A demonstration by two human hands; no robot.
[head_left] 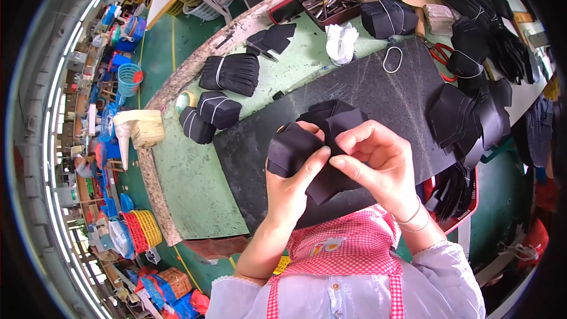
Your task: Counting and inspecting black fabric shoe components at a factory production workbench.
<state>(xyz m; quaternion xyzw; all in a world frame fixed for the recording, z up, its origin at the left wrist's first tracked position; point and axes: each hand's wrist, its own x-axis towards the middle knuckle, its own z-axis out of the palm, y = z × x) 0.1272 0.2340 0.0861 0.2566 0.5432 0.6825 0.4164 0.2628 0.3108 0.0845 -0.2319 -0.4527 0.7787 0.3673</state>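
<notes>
A stack of black cut pieces [294,149], thin and flexible like leather or cloth, is in my left hand [286,192]. The thumb presses on its face and the fingers wrap behind it. My right hand [381,165] is closed in a pinch, thumb and forefinger at the inner edge of the black pieces. What lies between those fingertips is partly hidden. More black layers [339,119] fan out behind and below the hands. Everything held is above a dark cutting mat [378,91] on the table.
Tied black bundles [230,74] stand on the table's left side, others at the far right. Red-handled scissors [441,59], a white band [392,59], a white bundle [341,44] and a tool box [331,7] lie farther back. A red crate [472,201] holds black strips at right.
</notes>
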